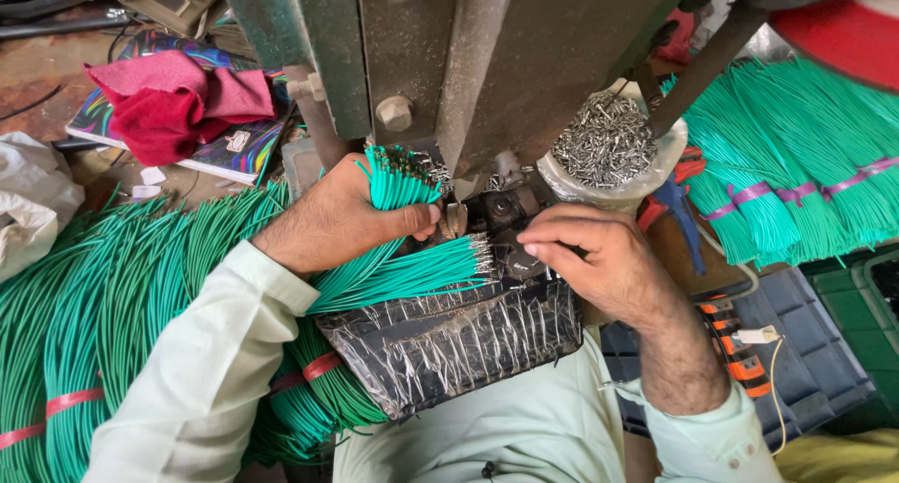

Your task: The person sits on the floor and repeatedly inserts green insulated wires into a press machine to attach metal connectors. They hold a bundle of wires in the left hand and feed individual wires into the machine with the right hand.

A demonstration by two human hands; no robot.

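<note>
crowded bench under a grey press (487,62), green wire heaps (84,296) at both edges, left hand (342,216) clamped on a wire bundle (403,179), right hand (595,254) curled at the die, grip unclear.

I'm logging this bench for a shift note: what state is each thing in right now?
Left hand: gripping a fanned bunch of green wires.
Right hand: fingertips down at the press die, pinching something too small to tell.
Lower wire bunch: lying on the wrapped block, metal-tipped ends toward the die.
Bag of terminals: open, full.
Right-side wires: bundled with purple bands.
Red cloth: crumpled on a book.
</note>
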